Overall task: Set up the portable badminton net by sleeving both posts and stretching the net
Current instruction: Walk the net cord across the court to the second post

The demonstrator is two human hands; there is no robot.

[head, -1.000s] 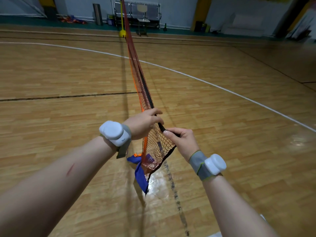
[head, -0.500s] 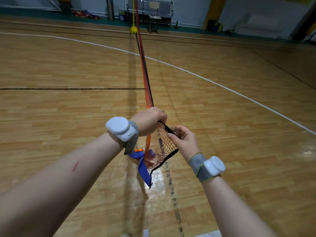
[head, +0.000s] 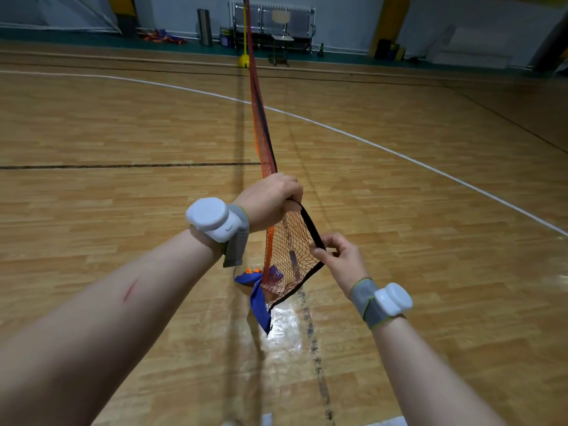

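A person holds the loose end of an orange net (head: 287, 250) over a gym floor (head: 123, 133).
The left hand (head: 270, 201) is fisted round the bunched net at its top. The right hand (head: 341, 256), lower and nearer the viewer, pinches the black edge band (head: 309, 224) between thumb and fingers. The net's long axis runs straight away from both grips to the far post (head: 245, 29), where it appears attached. The band spans the gap between the hands, so the second post would likely enter there.

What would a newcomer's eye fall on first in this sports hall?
An orange mesh net with black edging stretches from mid-frame to a distant yellow post. The left hand grips its top, the right hand pinches the black edge; blue fabric shows just below.
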